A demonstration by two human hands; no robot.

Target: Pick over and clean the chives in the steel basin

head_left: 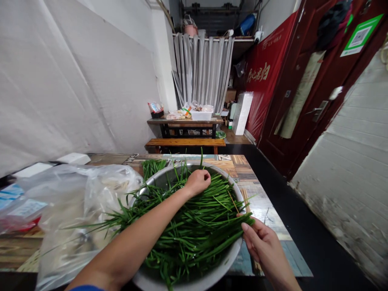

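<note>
Left hand point(198, 182) clenched on chives point(194, 226); right hand point(263, 244) pinches a bundle's ends. Risk: stalks sliding over basin point(212, 279) rim onto tabletop point(242, 169).

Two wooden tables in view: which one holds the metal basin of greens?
The near table with the patchwork top, under both hands, holds the metal basin. The far table by the grey curtain holds only small containers.

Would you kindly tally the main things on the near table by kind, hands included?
Hands: 2 (left, right)
Metal basin: 1
Heap of chives: 1
Plastic bags: 1 cluster
Skewers: 1 bundle
Total: 6
</note>
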